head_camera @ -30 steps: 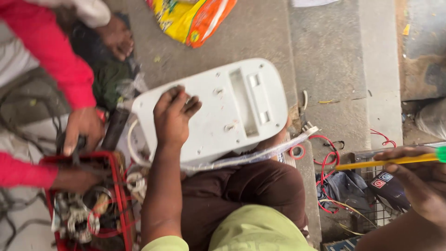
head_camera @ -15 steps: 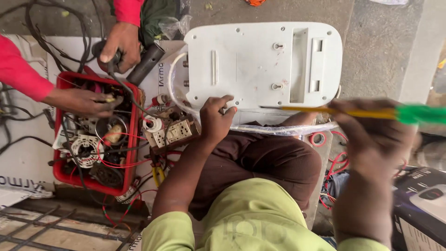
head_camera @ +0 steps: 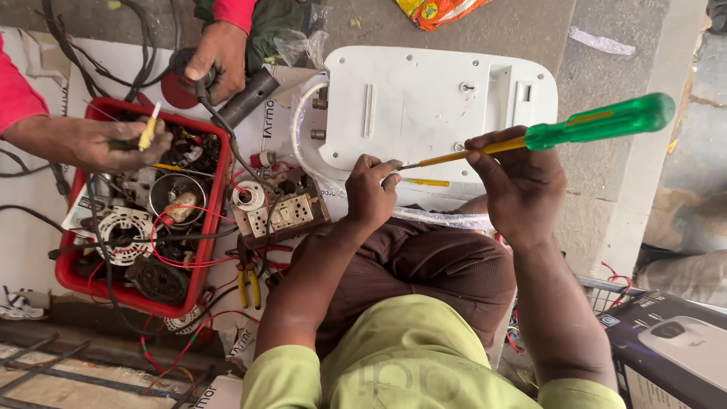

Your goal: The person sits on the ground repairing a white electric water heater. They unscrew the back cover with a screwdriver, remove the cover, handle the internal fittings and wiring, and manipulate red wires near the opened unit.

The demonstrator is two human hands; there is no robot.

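We hold a screwdriver over a white appliance housing on our lap.

Our right hand [head_camera: 519, 182] is closed around the yellow shaft of the screwdriver [head_camera: 545, 135], whose green handle sticks out to the right past the hand while the tip runs left to our left hand [head_camera: 371, 193]. The left hand's fingers pinch together at that tip, resting against the lower edge of the white appliance housing [head_camera: 424, 106], which lies flat just beyond both hands, its back panel facing up. To our left, another person's hand [head_camera: 113, 144] holds a small yellow tool over a red tray [head_camera: 216, 189] full of electrical parts, and that person's other hand [head_camera: 219, 57] grips a dark cable just above the tray.
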